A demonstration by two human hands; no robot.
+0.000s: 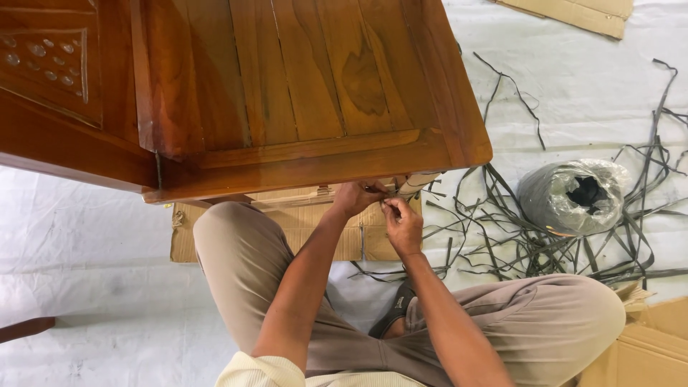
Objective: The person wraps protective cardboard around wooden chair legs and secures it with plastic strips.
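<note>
Fingers (388,206) of both hands meet just under the front edge of the brown wooden furniture piece (308,93), pinched on a narrow grey strap (419,183) where a pale wrapped leg shows. From the head view, the left hand (356,196) is curled against the underside and the right hand (403,226) closes on the strap just beside it. Flattened cardboard (301,226) lies below the hands on the white floor sheet (86,244). Loose grey strips (502,236) spread to the right around a plastic-wrapped roll (570,195).
</note>
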